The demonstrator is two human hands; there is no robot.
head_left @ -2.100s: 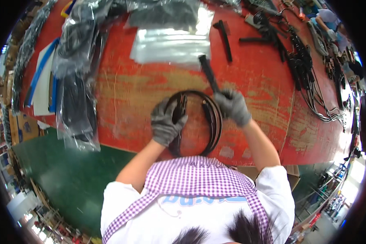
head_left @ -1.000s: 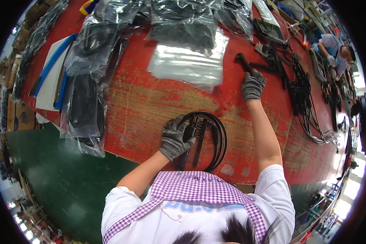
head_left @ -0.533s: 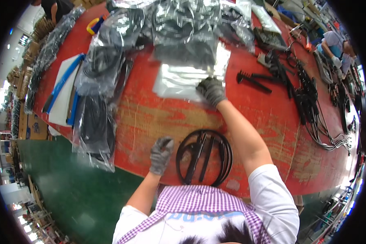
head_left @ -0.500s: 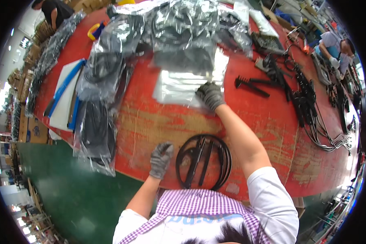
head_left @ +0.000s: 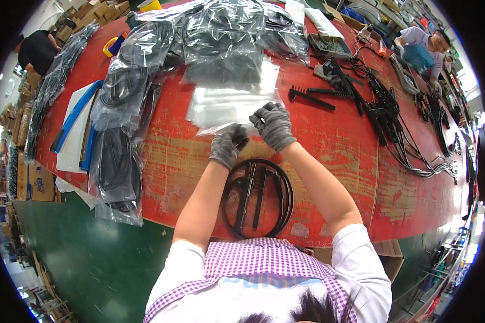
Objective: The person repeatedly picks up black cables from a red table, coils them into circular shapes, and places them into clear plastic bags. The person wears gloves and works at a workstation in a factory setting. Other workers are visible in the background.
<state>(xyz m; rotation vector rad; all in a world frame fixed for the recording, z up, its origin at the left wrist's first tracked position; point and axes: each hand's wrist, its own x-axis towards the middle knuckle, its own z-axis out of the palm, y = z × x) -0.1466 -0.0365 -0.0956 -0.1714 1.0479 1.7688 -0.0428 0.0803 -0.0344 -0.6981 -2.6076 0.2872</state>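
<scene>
clear plastic bags (head_left: 226, 105), one stack, are located at the upper centre of the frame; the individual bags cannot be counted. two gloved hands are at the stack's near edge. left hand (head_left: 229, 146): fingers curled at the edge; whether film is pinched cannot be told. right hand (head_left: 274, 126): fingers bent over the near right corner; the grip cannot be told. one black cable coil (head_left: 289, 204) lies flat at the lower centre, below the hands, with two straight black strips (head_left: 246, 196) inside its loop. two loose black bars (head_left: 320, 102) lie right of the stack. two filled bags (head_left: 116, 167) form a column at the left, one above the other. one yellow-and-blue roll (head_left: 111, 47) is at the upper left. two other people are visible: one upper left (head_left: 39, 51), one upper right.
</scene>
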